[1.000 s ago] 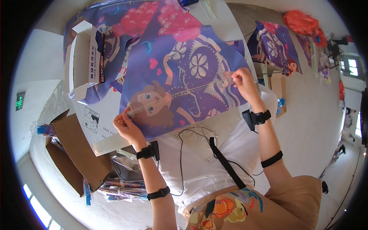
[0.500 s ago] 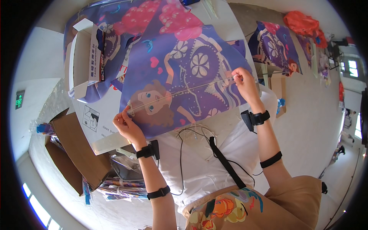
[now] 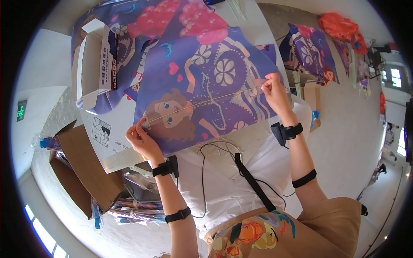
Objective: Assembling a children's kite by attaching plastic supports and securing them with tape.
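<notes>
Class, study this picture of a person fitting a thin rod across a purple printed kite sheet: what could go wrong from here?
1. The thin rod is bowed between the left hand and right hand; it might snap or spring loose.
2. The purple kite sheet is pinched at both edges; it could crease or tear.
3. Loose cables hang just below and could snag.

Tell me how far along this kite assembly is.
Done: the purple cartoon kite sail lies spread on the table, with a thin rod laid across it. In hand: the left hand pinches the rod's end at one corner, the right hand the other. Left: more printed sails wait behind; whether the rod is fastened cannot be told.
</notes>
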Motion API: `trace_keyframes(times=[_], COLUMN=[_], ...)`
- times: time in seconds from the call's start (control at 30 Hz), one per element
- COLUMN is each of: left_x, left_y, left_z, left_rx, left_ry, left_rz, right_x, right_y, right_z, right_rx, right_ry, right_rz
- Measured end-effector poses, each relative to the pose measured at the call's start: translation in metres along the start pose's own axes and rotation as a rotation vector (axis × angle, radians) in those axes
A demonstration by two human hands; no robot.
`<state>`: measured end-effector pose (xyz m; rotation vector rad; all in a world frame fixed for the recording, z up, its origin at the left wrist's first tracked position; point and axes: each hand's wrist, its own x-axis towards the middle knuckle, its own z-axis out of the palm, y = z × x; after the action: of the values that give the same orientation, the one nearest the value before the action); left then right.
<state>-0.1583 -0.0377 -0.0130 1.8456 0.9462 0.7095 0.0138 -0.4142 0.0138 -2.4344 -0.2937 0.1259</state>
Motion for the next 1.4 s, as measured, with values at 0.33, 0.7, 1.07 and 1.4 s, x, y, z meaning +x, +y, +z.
trace_keyframes(times=[0.33,0.7,1.07,1.4], left_x=[0.0,-0.001,-0.001,-0.003], left_y=[-0.004,0.001,-0.001,0.005], left_z=[0.0,0.0,0.005,0.006], left_rx=[0.025,0.008,0.017,0.076], left_ry=[0.016,0.032,0.085,0.099], left_rz=[-0.049,-0.035,0.047,0.02], right_x=[-0.002,0.0,0.001,0.001], right_y=[0.0,0.004,0.008,0.0], right_z=[0.004,0.007,0.007,0.003], right_rx=[-0.002,0.008,-0.057,-0.072], right_ry=[0.028,0.036,0.023,0.002], right_rz=[0.004,0.023,0.039,0.028])
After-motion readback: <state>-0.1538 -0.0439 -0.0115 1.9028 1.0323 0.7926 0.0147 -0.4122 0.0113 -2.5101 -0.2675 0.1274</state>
